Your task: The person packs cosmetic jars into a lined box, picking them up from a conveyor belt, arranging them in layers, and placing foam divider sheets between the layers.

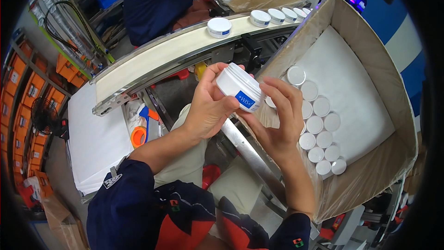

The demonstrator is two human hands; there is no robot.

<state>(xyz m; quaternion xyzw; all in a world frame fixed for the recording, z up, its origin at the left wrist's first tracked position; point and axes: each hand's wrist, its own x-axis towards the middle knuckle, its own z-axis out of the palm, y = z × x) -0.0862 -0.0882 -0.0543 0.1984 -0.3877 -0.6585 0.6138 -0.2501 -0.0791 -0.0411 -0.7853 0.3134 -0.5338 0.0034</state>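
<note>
A white round jar (238, 83) with a ridged side and a blue label is held tilted in front of me. My left hand (208, 104) is closed round it, thumb below the label and fingers along its far side. At the jar's right end, my right hand (282, 118) grips it between curved fingers and thumb. Beyond them, a similar white jar (218, 28) stands on a curved conveyor belt (157, 55), with a row of several others farther right.
To my right stands a large plastic-lined box (384, 60) with several white jars (321, 106) on a white sheet. White sheets (95, 143) are stacked at left beside an orange tape roll (138, 136). A person in dark clothing (157, 2) works across the belt. Orange bins (34, 88) line the far left.
</note>
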